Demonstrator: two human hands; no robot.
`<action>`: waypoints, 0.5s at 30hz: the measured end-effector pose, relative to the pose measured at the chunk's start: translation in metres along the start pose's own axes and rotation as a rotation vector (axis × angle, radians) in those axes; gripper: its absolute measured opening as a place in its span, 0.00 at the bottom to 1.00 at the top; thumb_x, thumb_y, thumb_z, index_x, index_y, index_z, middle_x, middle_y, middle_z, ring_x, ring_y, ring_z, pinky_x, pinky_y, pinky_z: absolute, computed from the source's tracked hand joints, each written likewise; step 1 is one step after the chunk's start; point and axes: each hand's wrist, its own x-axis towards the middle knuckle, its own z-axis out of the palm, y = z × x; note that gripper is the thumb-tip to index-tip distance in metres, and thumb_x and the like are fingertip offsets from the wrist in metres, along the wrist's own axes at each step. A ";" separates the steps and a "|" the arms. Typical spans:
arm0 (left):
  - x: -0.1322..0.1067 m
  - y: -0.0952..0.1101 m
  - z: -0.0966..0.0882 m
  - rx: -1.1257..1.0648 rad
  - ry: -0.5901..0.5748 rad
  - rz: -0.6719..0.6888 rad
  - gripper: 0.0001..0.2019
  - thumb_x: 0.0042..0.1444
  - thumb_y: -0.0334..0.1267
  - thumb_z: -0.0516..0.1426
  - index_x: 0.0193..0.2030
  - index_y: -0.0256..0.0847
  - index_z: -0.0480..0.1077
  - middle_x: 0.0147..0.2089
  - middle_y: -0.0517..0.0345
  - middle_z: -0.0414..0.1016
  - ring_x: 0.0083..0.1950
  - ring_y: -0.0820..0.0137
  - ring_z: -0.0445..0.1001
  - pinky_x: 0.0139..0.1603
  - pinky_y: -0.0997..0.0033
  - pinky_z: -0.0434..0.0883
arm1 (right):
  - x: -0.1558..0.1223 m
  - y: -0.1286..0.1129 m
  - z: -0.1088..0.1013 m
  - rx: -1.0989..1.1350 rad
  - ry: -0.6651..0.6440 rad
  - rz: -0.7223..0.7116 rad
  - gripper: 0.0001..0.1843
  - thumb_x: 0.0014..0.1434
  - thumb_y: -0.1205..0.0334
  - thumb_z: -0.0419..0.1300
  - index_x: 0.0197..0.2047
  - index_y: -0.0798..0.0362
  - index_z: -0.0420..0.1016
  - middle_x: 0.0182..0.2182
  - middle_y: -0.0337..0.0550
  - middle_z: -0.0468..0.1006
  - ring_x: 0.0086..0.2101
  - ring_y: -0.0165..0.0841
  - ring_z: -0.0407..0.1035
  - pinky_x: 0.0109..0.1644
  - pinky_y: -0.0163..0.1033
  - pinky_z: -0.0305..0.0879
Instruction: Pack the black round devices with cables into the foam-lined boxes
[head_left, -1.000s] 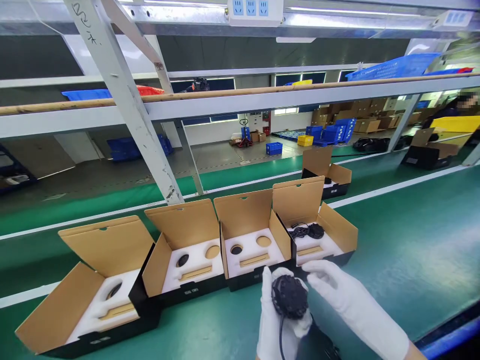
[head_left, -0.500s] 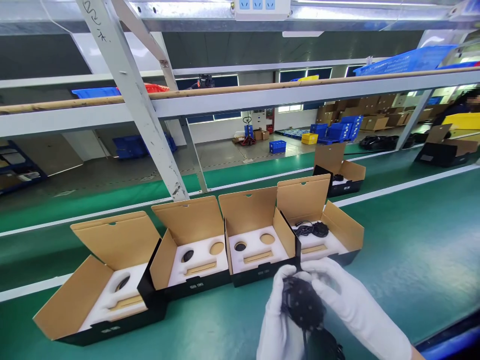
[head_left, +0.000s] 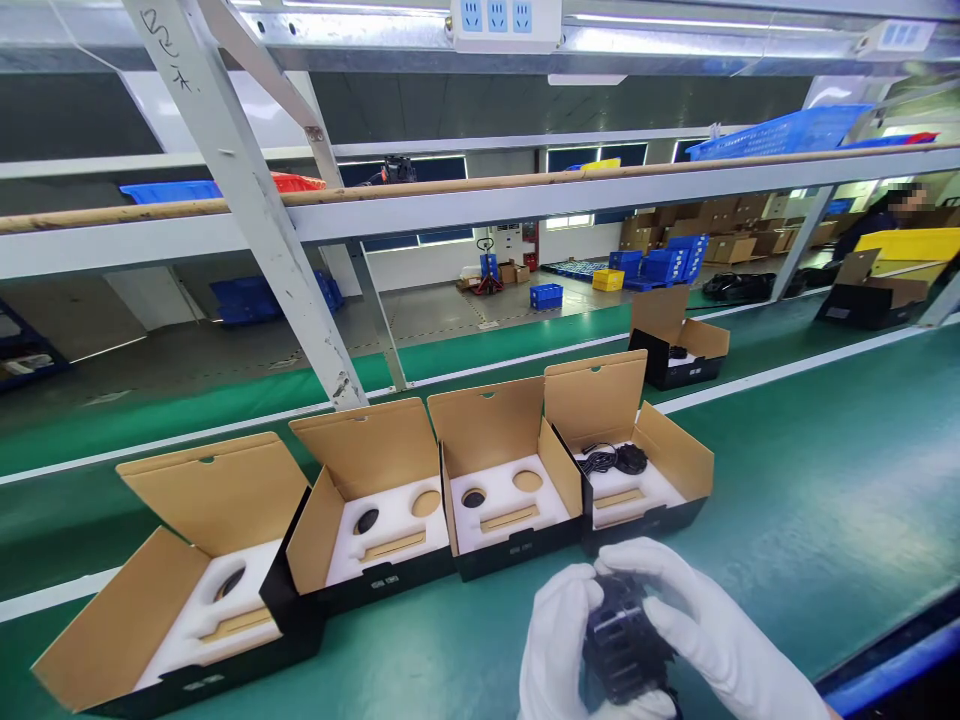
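Both my hands wear white gloves and together grip a black round device (head_left: 622, 640) with a cord, low in the view over the green belt (head_left: 825, 500). My left hand (head_left: 559, 650) wraps its left side; my right hand (head_left: 697, 625) curls over the top and right side. Just beyond stand several open cardboard boxes with white foam inserts: the nearest right one (head_left: 637, 470) holds a black corded part, the one left of it (head_left: 502, 490) shows round holes in its foam.
Two more open boxes (head_left: 367, 500) (head_left: 187, 580) sit further left on the belt. Another open box (head_left: 675, 345) lies on the far belt lane. A slanted metal post (head_left: 247, 210) and a shelf rail (head_left: 480, 205) cross above. A person stands at far right.
My right hand has closed over the black device, which has turned and sunk lower between both hands. The view swayed slightly right and back.
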 end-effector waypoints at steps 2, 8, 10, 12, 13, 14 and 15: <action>0.002 -0.003 0.000 0.003 0.009 -0.039 0.39 0.34 0.52 0.77 0.56 0.48 0.75 0.58 0.45 0.75 0.63 0.47 0.72 0.65 0.52 0.72 | -0.001 0.005 -0.003 -0.017 0.012 -0.025 0.29 0.65 0.34 0.54 0.56 0.47 0.76 0.53 0.52 0.79 0.52 0.45 0.75 0.58 0.51 0.75; 0.028 0.010 0.000 -0.405 -0.069 -0.549 0.34 0.53 0.60 0.67 0.61 0.44 0.71 0.64 0.43 0.71 0.63 0.53 0.72 0.61 0.54 0.73 | 0.010 0.023 -0.007 -0.536 -0.002 -0.431 0.50 0.51 0.61 0.71 0.73 0.39 0.56 0.65 0.50 0.70 0.59 0.48 0.70 0.62 0.54 0.70; 0.033 0.017 0.001 -0.473 -0.137 -0.587 0.26 0.56 0.56 0.66 0.57 0.44 0.74 0.64 0.45 0.73 0.65 0.55 0.70 0.67 0.54 0.68 | 0.019 0.015 -0.003 -0.622 -0.061 -0.530 0.54 0.46 0.67 0.72 0.73 0.40 0.56 0.63 0.51 0.72 0.55 0.48 0.72 0.59 0.52 0.72; 0.034 0.018 0.001 -0.455 -0.222 -0.495 0.24 0.59 0.53 0.65 0.57 0.43 0.74 0.62 0.45 0.74 0.65 0.57 0.70 0.70 0.56 0.64 | 0.028 0.005 0.002 -0.533 -0.169 -0.524 0.47 0.45 0.66 0.74 0.68 0.42 0.66 0.56 0.49 0.77 0.49 0.44 0.75 0.54 0.48 0.73; 0.036 0.016 -0.001 -0.453 -0.271 -0.465 0.25 0.61 0.54 0.63 0.59 0.43 0.73 0.62 0.45 0.74 0.65 0.57 0.70 0.70 0.54 0.64 | 0.031 0.000 0.003 -0.431 -0.211 -0.489 0.42 0.45 0.63 0.75 0.64 0.43 0.70 0.53 0.48 0.78 0.47 0.43 0.75 0.54 0.47 0.73; 0.038 0.011 -0.002 -0.454 -0.315 -0.473 0.27 0.62 0.58 0.60 0.60 0.42 0.72 0.60 0.44 0.75 0.62 0.56 0.72 0.68 0.51 0.65 | 0.034 -0.002 0.004 -0.300 -0.236 -0.434 0.38 0.46 0.58 0.76 0.60 0.45 0.72 0.51 0.48 0.79 0.47 0.43 0.75 0.54 0.48 0.72; 0.041 0.004 -0.004 -0.448 -0.343 -0.511 0.32 0.61 0.64 0.56 0.59 0.40 0.73 0.55 0.42 0.77 0.58 0.53 0.74 0.65 0.46 0.67 | 0.035 -0.001 0.005 -0.151 -0.250 -0.363 0.36 0.47 0.52 0.76 0.58 0.45 0.73 0.50 0.48 0.79 0.47 0.43 0.75 0.54 0.48 0.72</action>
